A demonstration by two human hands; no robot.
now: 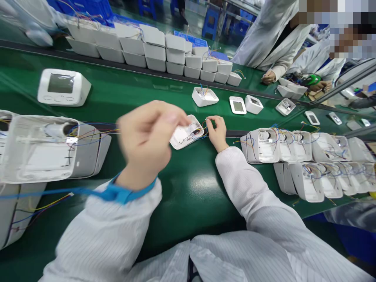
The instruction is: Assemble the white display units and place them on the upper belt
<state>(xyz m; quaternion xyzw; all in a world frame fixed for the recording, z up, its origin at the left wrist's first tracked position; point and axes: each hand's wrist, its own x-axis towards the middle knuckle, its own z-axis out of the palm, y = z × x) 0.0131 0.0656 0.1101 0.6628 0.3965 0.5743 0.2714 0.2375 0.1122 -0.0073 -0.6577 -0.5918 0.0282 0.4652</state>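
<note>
My left hand (147, 137) is raised and curled, its fingertips closed on the near edge of a white plastic housing (186, 133) that lies open side up on the green belt (188, 188). Coloured wires run out of the housing's right side. My right hand (216, 131) sits just right of it, fingers pinched on the thin wires (205, 123). A blue strap (117, 192) circles my left wrist over a white sleeve.
Open wired housings stand in rows at the right (308, 156) and in a large pile at the left (44, 149). Stacked white shells (164, 51) line the far side. Finished units (63, 87) lie on the belt. People in white coats (273, 43) work at the far right.
</note>
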